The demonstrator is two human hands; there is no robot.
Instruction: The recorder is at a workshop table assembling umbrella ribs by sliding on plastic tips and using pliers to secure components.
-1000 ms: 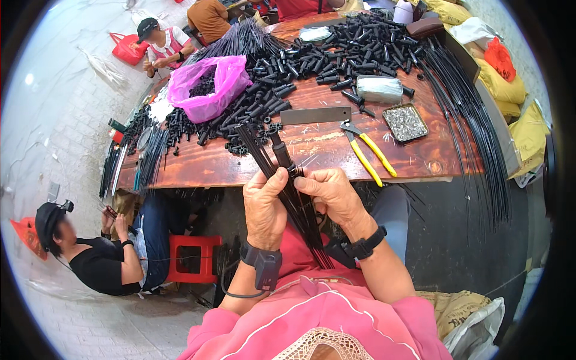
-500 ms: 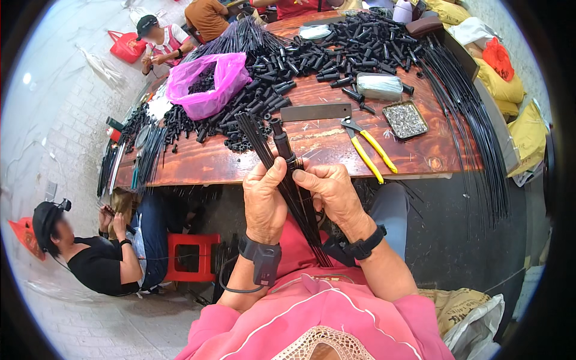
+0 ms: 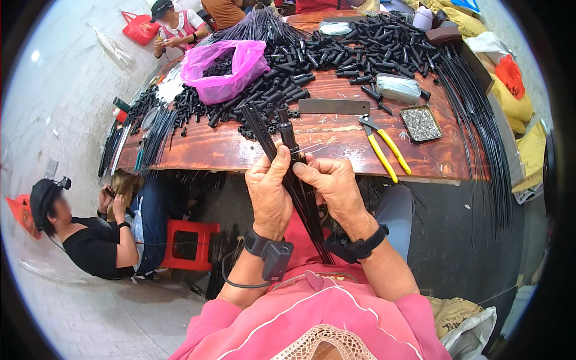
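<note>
Both my hands are raised in front of the table's near edge, close together. My left hand [image 3: 268, 198] is closed around a bundle of thin black rods [image 3: 258, 127], whose lower ends run down toward my lap. Beside the bundle's upper part stands a stepped black plastic tube [image 3: 288, 135], nearly upright. My right hand [image 3: 337, 189] pinches its lower end between thumb and fingers, where several thin rods fan out below. My fingers partly hide how the rods and tube meet.
On the wooden table [image 3: 228, 155] lie yellow-handled pliers [image 3: 382, 147], a flat metal bar [image 3: 333, 107], a tray of small metal bits [image 3: 421, 123], a clear pack of pins [image 3: 398, 88], heaped black tubes [image 3: 372, 45] and a pink bag [image 3: 225, 75]. A person [image 3: 99, 243] sits left near a red stool [image 3: 189, 240].
The view has shifted slightly, so the table's things appear further right and a little higher. Both hands keep nearly the same hold on the rods and tube.
</note>
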